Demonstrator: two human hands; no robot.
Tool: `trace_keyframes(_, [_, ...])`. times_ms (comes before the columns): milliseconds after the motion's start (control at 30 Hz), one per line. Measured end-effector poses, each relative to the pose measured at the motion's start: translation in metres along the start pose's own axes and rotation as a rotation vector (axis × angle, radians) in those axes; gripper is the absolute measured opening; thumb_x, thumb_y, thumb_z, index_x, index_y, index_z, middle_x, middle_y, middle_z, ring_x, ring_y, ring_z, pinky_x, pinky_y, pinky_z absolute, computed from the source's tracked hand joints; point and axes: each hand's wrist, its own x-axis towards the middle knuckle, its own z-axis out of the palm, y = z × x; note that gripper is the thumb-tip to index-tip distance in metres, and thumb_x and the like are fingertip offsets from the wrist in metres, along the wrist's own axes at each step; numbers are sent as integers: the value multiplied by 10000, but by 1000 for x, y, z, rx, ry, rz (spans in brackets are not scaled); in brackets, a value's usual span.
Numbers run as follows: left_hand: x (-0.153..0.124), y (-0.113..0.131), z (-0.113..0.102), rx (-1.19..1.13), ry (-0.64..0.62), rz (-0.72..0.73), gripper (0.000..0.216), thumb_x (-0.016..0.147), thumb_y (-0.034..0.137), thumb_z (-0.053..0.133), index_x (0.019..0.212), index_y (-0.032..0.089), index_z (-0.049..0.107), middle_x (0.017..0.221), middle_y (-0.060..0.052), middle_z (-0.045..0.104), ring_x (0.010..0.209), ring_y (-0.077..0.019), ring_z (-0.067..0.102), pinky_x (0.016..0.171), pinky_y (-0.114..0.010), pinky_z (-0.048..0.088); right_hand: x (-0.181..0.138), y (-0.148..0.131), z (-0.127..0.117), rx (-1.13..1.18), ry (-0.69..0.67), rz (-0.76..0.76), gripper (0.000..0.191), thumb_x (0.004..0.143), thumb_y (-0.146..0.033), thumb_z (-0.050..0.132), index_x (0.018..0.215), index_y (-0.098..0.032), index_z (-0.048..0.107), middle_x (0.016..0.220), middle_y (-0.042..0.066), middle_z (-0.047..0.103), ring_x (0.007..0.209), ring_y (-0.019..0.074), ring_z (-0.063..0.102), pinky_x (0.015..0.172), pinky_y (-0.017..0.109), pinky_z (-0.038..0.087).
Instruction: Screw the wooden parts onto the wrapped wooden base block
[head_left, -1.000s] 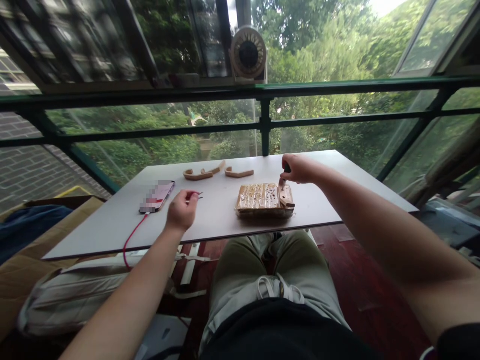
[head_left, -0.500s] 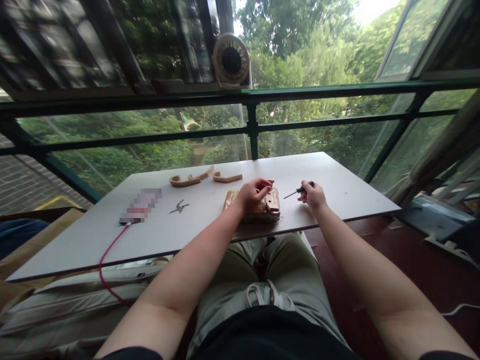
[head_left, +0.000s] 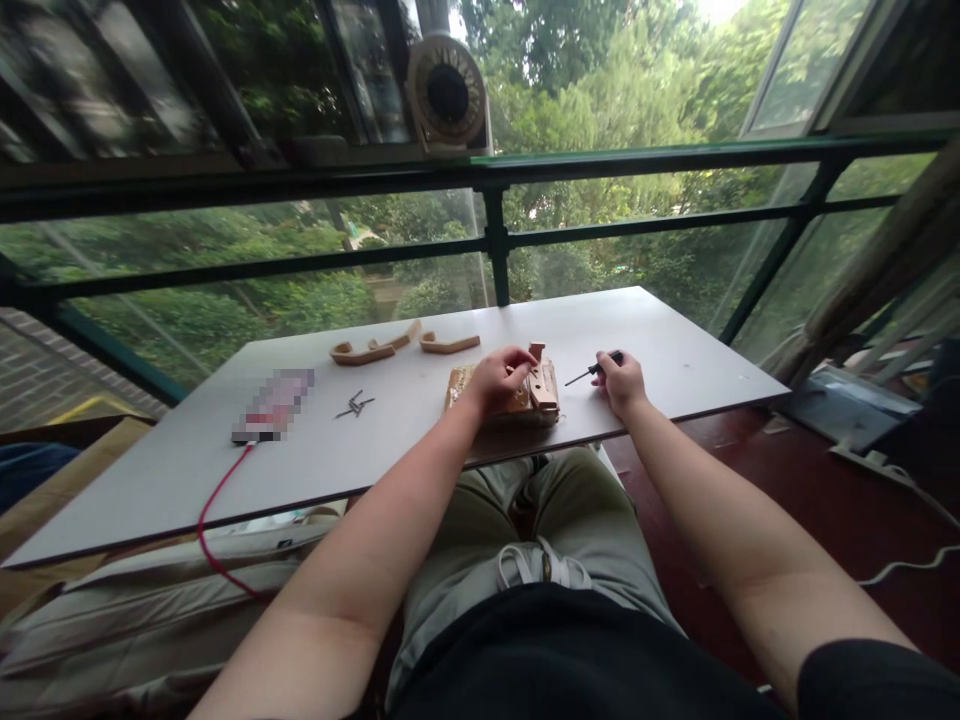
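Note:
My right hand [head_left: 622, 382] is closed around the black handle of a screwdriver [head_left: 592, 370], its thin shaft pointing left over the table. My left hand [head_left: 504, 380] rests over a block wrapped in clear film and brown tape [head_left: 463, 385], thumb and forefinger pinched together. Whatever is between those fingertips is too small to make out. Just beside them a light wooden piece with holes [head_left: 543, 388] lies on the block's right end. The screwdriver tip is apart from this wooden piece. Several thin dark screws [head_left: 355, 403] lie loose to the left.
Bent wooden pieces [head_left: 364, 353] and another one [head_left: 450, 344] lie at the back of the white table [head_left: 405, 440]. On the left is a blurred-out phone [head_left: 274, 405] with a red cable [head_left: 214, 500]. A green railing [head_left: 495, 240] runs behind the table.
My right hand has drawn the screwdriver slightly up, still clear of the wooden piece. My left fingertips have come together beside the wooden piece. The view has shifted a little.

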Motion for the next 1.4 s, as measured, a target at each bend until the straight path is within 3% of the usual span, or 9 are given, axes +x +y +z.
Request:
trace_keyframes(300, [-7, 5, 1, -43, -28, 35, 263, 824, 373, 565, 953, 162, 655, 820, -44, 683, 695, -129, 602, 637, -236, 468, 1, 5, -2, 26, -2, 8, 312, 730, -489, 605, 815, -215, 482, 494, -60, 479, 452, 116, 535, 359, 187, 370])
trace_keyframes(567, [-8, 8, -1, -14, -42, 48, 210, 811, 356, 580, 872, 163, 632, 764, -23, 662, 662, -117, 568, 611, -229, 448, 2, 7, -2, 62, -12, -23, 297, 733, -469, 622, 799, -209, 493, 488, -61, 476, 434, 110, 520, 376, 195, 395])
trace_keyframes(1400, [-9, 14, -3, 56, -70, 98, 159, 782, 251, 582, 864, 160, 685, 823, -31, 693, 683, -111, 572, 632, -222, 436, 5, 13, -3, 99, -17, -48, 294, 750, -458, 643, 802, -197, 519, 481, -55, 493, 418, 104, 515, 370, 193, 412])
